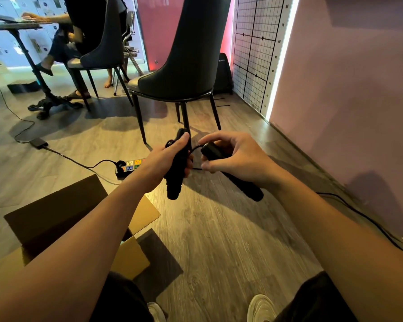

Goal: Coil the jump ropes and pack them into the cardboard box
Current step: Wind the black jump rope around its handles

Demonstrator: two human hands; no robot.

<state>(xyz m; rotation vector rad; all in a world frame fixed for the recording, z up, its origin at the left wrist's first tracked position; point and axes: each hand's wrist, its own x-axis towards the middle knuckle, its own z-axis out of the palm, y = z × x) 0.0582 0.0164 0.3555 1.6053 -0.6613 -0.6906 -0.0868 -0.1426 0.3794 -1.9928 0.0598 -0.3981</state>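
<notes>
Cardboard box point(56, 212) half behind the left forearm point(91, 224); rope cord point(194, 148) mostly out of sight.

Wearer's clothing, lower frame
Wearing black legwear point(316, 298) over both knees; white sneakers point(262, 307) showing at bottom edge; forearms point(79, 240) going bare.

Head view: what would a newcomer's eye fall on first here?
At centre, the left hand grips one black jump-rope handle and the right hand holds the other handle, above the wood floor. An open cardboard box sits lower left, and a dark chair stands just beyond the hands.
</notes>
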